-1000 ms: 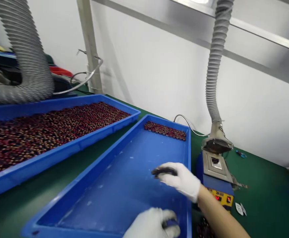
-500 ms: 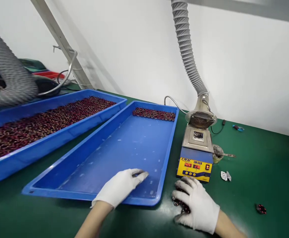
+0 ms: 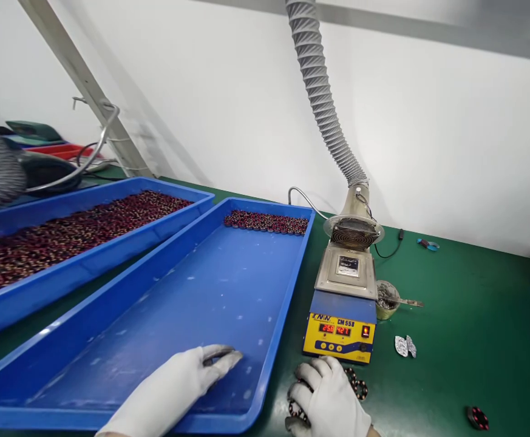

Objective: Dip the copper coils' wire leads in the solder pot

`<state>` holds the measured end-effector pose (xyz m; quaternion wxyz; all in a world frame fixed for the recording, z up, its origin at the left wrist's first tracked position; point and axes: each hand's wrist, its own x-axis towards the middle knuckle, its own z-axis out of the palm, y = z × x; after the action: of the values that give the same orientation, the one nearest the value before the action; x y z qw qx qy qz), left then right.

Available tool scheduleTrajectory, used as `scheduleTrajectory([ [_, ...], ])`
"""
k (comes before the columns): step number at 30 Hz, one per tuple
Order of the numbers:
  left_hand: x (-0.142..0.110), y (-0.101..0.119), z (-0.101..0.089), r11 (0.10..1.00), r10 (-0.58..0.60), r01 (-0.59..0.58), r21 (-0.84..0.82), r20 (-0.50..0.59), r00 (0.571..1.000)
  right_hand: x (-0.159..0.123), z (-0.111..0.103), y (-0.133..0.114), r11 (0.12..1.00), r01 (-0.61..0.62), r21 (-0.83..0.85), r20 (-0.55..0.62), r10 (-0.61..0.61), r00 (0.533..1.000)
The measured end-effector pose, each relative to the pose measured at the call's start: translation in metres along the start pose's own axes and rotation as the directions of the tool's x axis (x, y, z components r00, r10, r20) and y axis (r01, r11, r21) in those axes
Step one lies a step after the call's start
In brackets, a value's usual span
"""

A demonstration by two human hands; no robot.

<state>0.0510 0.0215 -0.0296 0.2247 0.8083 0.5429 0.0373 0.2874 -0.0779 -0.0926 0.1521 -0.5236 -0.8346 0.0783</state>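
My left hand, in a white glove, reaches into the near end of a long blue tray and pinches a small dark ring-shaped part at its fingertips. My right hand, also gloved, rests curled over a cluster of small dark red ring parts on the green table, just in front of a yellow and blue solder pot unit. A row of the same red parts lines the tray's far end.
A second blue tray filled with red parts lies to the left. A grey ribbed extraction hose drops to the solder pot. A small cup with a tool, foil scraps and a lone red part lie to the right.
The view has swung right and down. My right hand left the tray and came down on the parts beside the solder pot; my left hand reached further into the tray's near end.
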Motion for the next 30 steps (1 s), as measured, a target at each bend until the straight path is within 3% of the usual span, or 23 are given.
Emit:
scheduleTrajectory([
  [3,0.001,-0.007,0.005,0.976,0.098,-0.113,0.187,0.09,0.991,0.003,0.008,0.003,1.0,-0.007,-0.015,-0.021,0.007,1.0],
  [5,0.002,-0.002,0.005,0.983,0.047,-0.051,0.176,0.027,0.999,0.002,0.015,0.006,1.0,0.026,-0.004,-0.132,-0.026,0.991],
  [7,0.0,0.01,0.003,0.999,-0.025,0.029,0.038,-0.08,0.996,-0.003,0.018,0.007,0.997,0.074,0.009,-0.335,-0.067,0.94],
  [9,-0.005,0.027,0.001,0.997,-0.033,0.023,-0.072,-0.149,0.988,-0.012,0.015,0.006,0.995,0.103,0.016,-0.509,-0.081,0.857],
  [13,-0.021,0.064,0.002,0.964,0.249,-0.257,-0.074,-0.096,0.964,-0.029,-0.007,0.003,0.994,0.105,0.022,-0.654,-0.066,0.754],
  [16,-0.03,0.086,0.011,0.885,0.466,-0.466,-0.005,0.036,0.884,-0.043,-0.021,0.01,0.997,0.0,0.072,-0.737,0.053,0.674],
  [20,-0.03,0.1,0.03,0.808,0.501,-0.53,0.257,0.173,0.848,-0.069,-0.018,0.023,0.923,-0.245,0.296,-0.754,0.383,0.534],
  [25,-0.025,0.103,0.044,0.779,0.496,-0.534,0.33,0.197,0.846,-0.098,-0.005,0.028,0.738,-0.404,0.54,-0.645,0.672,0.365],
  [27,-0.024,0.104,0.045,0.778,0.491,-0.524,0.346,0.185,0.852,-0.1,-0.005,0.028,0.689,-0.419,0.591,-0.596,0.723,0.349],
  [30,-0.025,0.106,0.045,0.78,0.48,-0.503,0.373,0.159,0.863,-0.096,-0.009,0.027,0.654,-0.427,0.625,-0.541,0.757,0.368],
])
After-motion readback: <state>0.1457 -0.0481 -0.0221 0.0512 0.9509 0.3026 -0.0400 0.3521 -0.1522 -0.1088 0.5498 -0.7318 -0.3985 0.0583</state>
